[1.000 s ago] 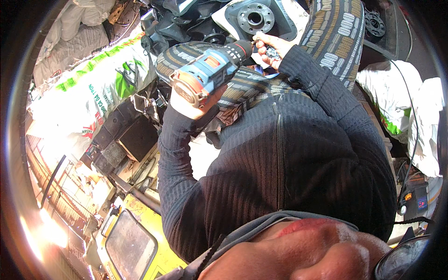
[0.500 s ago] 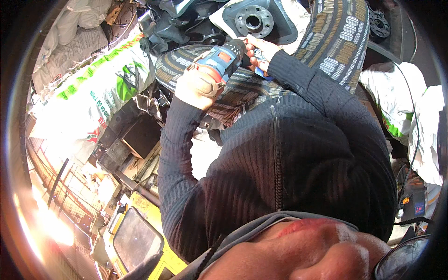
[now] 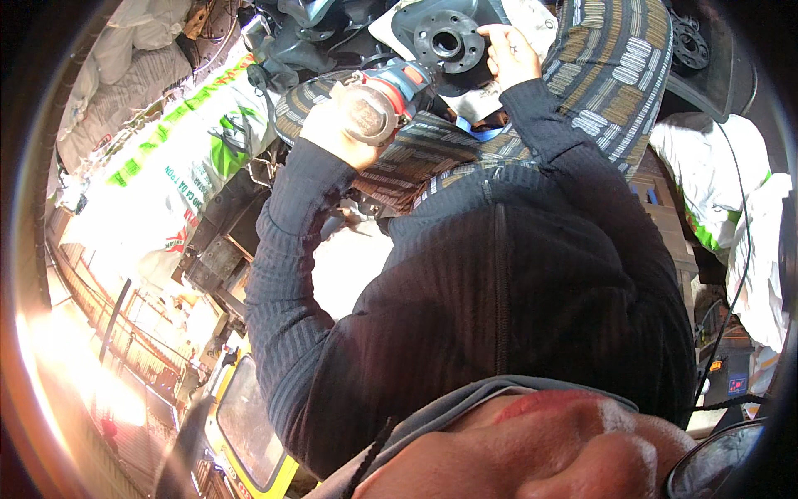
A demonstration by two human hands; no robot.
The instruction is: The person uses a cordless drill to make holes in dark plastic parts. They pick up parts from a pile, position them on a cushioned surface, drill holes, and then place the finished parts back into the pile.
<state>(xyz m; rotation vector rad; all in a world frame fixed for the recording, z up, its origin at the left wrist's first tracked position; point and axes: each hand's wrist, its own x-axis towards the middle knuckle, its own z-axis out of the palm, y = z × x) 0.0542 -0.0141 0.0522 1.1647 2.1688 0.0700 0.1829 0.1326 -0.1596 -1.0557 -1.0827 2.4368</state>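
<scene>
A blue-grey and red cordless drill (image 3: 405,81) is held by its grip in my left hand (image 3: 332,137), above my left thigh. Its chuck reaches toward a round dark metal flange (image 3: 426,43) with a central bore and a ring of holes. Under the flange is a black part with a broad base (image 3: 405,23). My right hand (image 3: 514,60) is at the flange's right side, thumb and index finger pinched beside one of the rim holes. Whatever small thing sits between those fingertips is too small to tell.
Black molded parts (image 3: 307,41) pile up beyond my left knee. White-and-green sacks (image 3: 166,179) lie at left, another white sack (image 3: 706,158) at right. A second flanged part (image 3: 688,43) sits at far right, near a hanging black cable (image 3: 742,224). A blue strip (image 3: 482,133) lies by my lap.
My right hand has moved from the drill's chuck up and right to the flange's edge. The drill has shifted slightly down and left, still in my left hand.
</scene>
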